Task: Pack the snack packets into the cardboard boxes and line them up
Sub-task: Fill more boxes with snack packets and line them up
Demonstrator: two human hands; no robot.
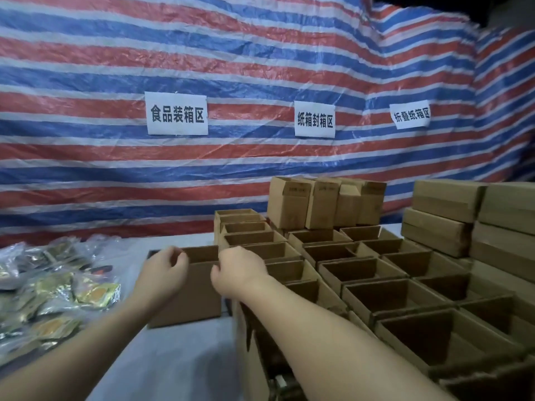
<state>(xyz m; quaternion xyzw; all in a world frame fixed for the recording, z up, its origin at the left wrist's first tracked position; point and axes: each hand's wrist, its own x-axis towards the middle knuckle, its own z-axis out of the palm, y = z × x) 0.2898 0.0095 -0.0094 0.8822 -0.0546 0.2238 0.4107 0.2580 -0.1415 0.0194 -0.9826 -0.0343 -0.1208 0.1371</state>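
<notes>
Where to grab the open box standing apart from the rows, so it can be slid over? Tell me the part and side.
Grip the open box by its top rim at the two short ends, coming from above. Its top is open, its walls stand upright, and the left hand and right hand are already at that rim.

Three white paper signs with black printed characters hang on the red, white and blue striped tarpaulin (86,82) ahead of me. The largest white paper sign on the left (176,114) reads 食品装箱区. The middle white paper sign (315,120) reads 纸箱封箱区. The smaller, slightly tilted white paper sign on the right (411,115) reads 折叠纸箱区. The upright brown cardboard boxes at the back (289,204) carry small faint print near their tops, too blurred for me to read.
</notes>
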